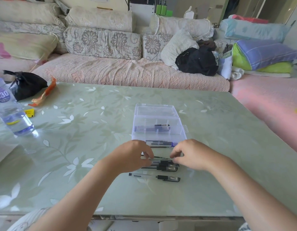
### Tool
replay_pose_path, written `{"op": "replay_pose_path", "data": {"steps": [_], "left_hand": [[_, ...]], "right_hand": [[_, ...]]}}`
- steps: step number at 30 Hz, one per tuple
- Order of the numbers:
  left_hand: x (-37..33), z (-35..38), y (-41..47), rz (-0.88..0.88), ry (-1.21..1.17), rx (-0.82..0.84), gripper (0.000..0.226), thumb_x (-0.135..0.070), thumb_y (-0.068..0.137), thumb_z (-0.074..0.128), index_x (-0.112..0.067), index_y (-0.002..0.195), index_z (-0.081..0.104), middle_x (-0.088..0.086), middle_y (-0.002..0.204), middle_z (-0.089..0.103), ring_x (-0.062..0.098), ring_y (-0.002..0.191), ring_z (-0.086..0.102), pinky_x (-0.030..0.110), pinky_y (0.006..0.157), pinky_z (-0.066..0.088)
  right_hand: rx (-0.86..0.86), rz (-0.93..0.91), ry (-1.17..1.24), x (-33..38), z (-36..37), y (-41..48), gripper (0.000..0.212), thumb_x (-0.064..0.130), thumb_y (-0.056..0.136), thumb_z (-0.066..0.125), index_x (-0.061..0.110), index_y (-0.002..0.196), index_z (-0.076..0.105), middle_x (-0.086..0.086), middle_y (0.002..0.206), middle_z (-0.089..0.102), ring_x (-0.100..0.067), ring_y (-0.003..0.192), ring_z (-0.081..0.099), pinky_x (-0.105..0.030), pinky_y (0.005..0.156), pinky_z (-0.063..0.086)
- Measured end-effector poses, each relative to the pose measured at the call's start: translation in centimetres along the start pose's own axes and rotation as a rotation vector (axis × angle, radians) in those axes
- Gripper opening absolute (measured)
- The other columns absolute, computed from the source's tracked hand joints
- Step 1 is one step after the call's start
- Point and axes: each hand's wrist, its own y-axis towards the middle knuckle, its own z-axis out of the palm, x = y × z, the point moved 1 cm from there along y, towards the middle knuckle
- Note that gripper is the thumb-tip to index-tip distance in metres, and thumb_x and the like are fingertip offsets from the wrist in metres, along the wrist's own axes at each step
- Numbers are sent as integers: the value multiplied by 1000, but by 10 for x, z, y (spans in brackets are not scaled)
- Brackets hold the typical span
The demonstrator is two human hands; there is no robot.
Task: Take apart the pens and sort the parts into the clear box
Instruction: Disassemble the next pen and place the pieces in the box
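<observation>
Head view has both hands low, toward the tabletop's near edge, right in front of that box. What have they got?

— The left hand (136, 155) and the right hand (189, 155) are each curled, fingertips pinching opposite ends of a thin dark pen piece (159, 157) just above the pile of clear-barrelled, black-capped pens (162, 166). Whole barrel or bare refill, I can't make out from where I stand.

— And the box?

— The clear plastic compartment box (158, 130) sits about midway across the pale green leaf-patterned glass tabletop (94, 130), just beyond the knuckles, with its lid lying open toward the far edge. A black pen cap (161, 125) lies in a far compartment, and long dark parts (161, 143) lie in the row nearest the hands.

— So how would you do this bit properly?

— Pull straight along the length, I'd say, and don't bend it. A piece that thin looks likely to flex or spring away. Lift it clear of the pile first, so the others don't roll toward the near edge. One single clear pen with a black cap (154, 177) lies apart, nearest that edge, and I'd leave it be for now. Then each part goes in with its like, caps beside the cap.
</observation>
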Motion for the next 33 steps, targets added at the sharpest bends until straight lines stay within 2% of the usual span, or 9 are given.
{"op": "replay_pose_path", "data": {"steps": [4,10,13,19,24,27,30,33], "left_hand": [[-1,2,2,-18,10,21,10,-39,82,69,-41,92,69,-21,88,59,-4,78,53,17,71,45],[0,2,3,-19,17,14,10,-37,83,67,-40,93,69,-22,88,59,-1,78,55,23,74,51],[-1,2,3,-10,30,9,9,-37,85,66,-39,94,70,-21,87,59,0,78,55,22,73,50],[-2,4,4,-19,27,5,10,-36,87,66,-40,94,70,-21,88,59,-1,77,55,17,71,47],[-2,4,3,-27,30,-9,10,-36,86,66,-41,94,70,-21,87,59,-4,75,53,18,71,47],[-3,5,3,-26,40,-24,8,-37,86,67,-40,93,70,-22,86,58,-7,73,51,16,67,42],[-3,5,4,-25,61,-23,9,-37,87,66,-40,95,70,-22,87,57,-9,72,49,15,67,40],[-4,5,4,-27,61,-20,10,-36,87,66,-39,95,70,-21,88,58,-9,72,50,14,66,39]], "right_hand": [[-6,-41,-9,0,5,-1,15,39,88,63,39,97,73,21,95,66,-5,93,59,-28,81,51],[-112,-81,-1,-2,8,1,7,32,88,63,35,88,69,19,92,60,-3,85,52,-17,66,37],[-116,-74,2,-3,9,2,9,31,90,59,35,89,68,20,97,63,-4,85,54,-22,69,39],[-135,-111,-97,1,9,4,19,30,95,52,33,102,70,17,106,66,-10,100,58,-28,79,45],[-176,-166,-144,4,14,8,20,30,95,49,31,98,69,14,103,65,-14,98,58,-29,73,42],[-132,-162,-108,3,13,9,16,37,92,56,34,99,70,18,90,58,-12,94,57,-26,68,37],[-130,-162,-101,3,12,9,17,33,91,58,37,100,72,21,78,50,-9,88,52,-20,60,30],[-143,-174,-123,5,11,7,19,30,93,55,35,101,72,20,88,55,-11,95,56,-25,65,32]]}}
